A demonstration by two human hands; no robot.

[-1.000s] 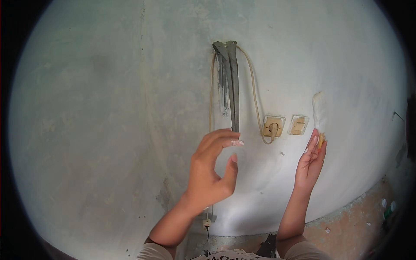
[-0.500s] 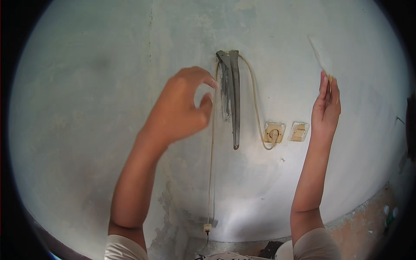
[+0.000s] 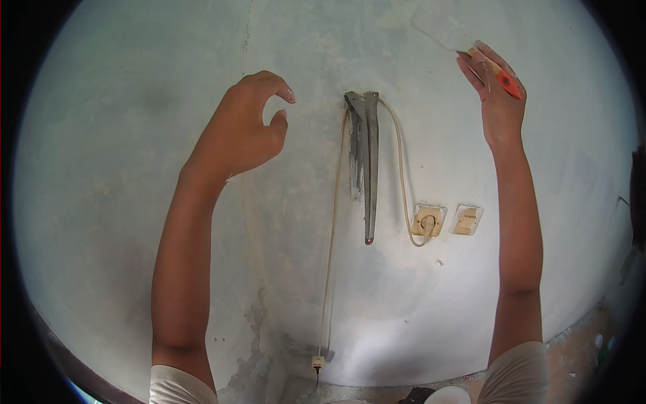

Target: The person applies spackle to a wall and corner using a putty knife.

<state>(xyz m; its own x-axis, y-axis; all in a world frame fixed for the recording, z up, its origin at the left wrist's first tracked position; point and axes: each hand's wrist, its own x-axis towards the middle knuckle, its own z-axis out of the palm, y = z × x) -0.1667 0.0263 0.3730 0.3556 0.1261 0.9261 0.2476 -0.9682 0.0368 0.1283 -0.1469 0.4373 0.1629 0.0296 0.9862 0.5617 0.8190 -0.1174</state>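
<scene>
My right hand [image 3: 501,114] is raised high at the right, its fingers wrapped round the handle of a putty knife [image 3: 509,85]. The handle is yellowish with a red end. Its wide, pale blade points up and left near the wall, and I cannot tell whether it touches. At left, my left hand [image 3: 245,128] hangs in front of the wall [image 3: 121,222] with curved fingers and the thumb apart, holding nothing. Whitish smears mark its fingertips.
A grey metal bracket [image 3: 371,168] juts from the wall between my arms. A beige cable [image 3: 332,269] loops over it, running to a plugged socket [image 3: 428,221] and down to a small connector [image 3: 317,362]. Beside the socket sits a switch [image 3: 466,220].
My right hand has risen, and the putty knife's blade has swung further left. My left hand has moved up and left, away from the bracket. The view has shifted slightly.
</scene>
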